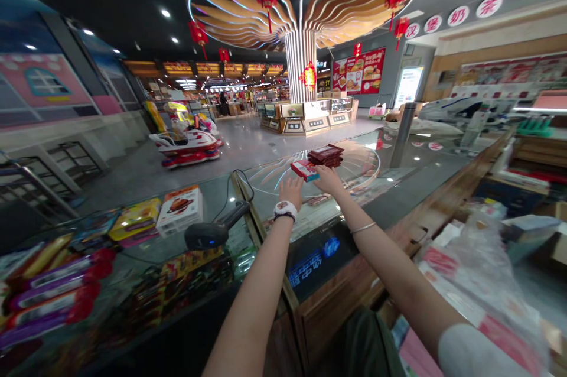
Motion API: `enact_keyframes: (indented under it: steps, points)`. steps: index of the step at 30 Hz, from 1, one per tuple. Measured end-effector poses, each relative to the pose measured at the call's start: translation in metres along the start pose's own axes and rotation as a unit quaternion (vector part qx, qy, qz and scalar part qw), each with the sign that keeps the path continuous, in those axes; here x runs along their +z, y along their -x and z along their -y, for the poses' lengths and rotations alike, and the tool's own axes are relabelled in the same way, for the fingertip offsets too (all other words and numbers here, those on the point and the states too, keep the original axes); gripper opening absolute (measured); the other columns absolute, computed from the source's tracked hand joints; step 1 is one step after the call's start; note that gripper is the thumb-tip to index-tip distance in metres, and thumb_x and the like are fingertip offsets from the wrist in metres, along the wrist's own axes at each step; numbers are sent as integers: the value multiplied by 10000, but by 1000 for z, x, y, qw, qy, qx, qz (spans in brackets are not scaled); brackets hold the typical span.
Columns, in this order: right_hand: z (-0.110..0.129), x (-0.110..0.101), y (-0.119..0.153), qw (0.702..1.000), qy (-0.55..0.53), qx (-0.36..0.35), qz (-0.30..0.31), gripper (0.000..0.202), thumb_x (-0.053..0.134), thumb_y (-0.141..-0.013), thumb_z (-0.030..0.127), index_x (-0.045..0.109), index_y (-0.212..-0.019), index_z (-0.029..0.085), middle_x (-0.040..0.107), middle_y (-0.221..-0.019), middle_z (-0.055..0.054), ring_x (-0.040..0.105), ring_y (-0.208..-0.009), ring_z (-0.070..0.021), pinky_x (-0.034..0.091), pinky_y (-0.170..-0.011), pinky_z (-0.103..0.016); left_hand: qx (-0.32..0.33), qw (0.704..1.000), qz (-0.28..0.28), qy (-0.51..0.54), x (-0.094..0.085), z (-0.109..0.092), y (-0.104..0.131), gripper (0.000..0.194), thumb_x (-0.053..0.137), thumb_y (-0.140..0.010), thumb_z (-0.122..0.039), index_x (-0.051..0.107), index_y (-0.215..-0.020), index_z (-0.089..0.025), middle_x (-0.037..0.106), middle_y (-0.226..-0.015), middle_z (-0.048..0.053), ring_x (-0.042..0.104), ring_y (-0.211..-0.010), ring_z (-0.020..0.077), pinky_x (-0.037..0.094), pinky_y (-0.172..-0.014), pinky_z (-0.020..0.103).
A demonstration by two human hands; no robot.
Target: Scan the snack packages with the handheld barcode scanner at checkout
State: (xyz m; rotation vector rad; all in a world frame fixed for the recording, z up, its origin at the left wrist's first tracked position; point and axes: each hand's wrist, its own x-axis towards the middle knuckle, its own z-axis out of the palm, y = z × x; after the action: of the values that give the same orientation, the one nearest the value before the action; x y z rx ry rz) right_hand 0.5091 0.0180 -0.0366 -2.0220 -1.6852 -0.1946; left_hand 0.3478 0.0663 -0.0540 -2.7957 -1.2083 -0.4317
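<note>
Both my arms reach forward over a glass counter (367, 194). My right hand (328, 179) grips the near right end of a small flat red box (305, 169) with a blue edge. My left hand (291, 191), a white band at its wrist, is just left of the box with its fingers stretched out. Whether its fingertips touch the box I cannot tell. Right behind the box is a stack of dark red flat packs (326, 155) on the glass.
A black handheld scanner (215, 234) with a cable lies left of my left forearm. Further left are a white box (181, 210), a yellow pack (136, 218) and several purple and red packs (62, 288). A plastic bag (482, 265) and cartons are at the right.
</note>
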Motion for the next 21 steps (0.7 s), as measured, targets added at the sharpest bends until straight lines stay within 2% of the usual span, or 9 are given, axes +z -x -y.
enact_keyframes:
  steps: [3, 7, 13, 21]
  points:
    - [-2, -4, 3, 999, 12, -10, 38, 528, 564, -831, 180, 568, -1359, 197, 567, -1433, -122, 491, -1342, -288, 285, -1166, -541, 6, 1000, 5, -2, -3, -2, 1, 702, 354, -890, -39, 315, -1549, -277, 367, -1597, -2, 286, -1495, 237, 189, -1250, 524]
    - [-3, -2, 5, 998, 16, -2, 67, 555, 540, -827, 157, 570, -1375, 240, 540, -1469, -87, 469, -1367, -293, 238, -1184, -586, 11, 1000, 10, -3, -4, -3, 2, 701, 359, -880, -25, 325, -1548, -233, 366, -1599, 13, 285, -1494, 253, 195, -1253, 511]
    - [-2, 0, 4, 996, 24, 7, 86, 625, 512, -835, 160, 490, -1453, 252, 445, -1544, -83, 394, -1423, -301, 195, -1190, -638, 13, 1000, 9, -1, -6, -5, 3, 660, 348, -901, -50, 347, -1539, -219, 363, -1600, 27, 303, -1484, 265, 220, -1242, 514]
    - [-2, 7, 5, 994, 47, 20, 96, 696, 485, -840, 152, 392, -1515, 293, 360, -1599, -49, 354, -1441, -322, 218, -1180, -650, 15, 1000, 5, 8, -7, -5, 4, 657, 338, -898, -48, 363, -1531, -222, 378, -1592, 31, 320, -1477, 261, 239, -1235, 521]
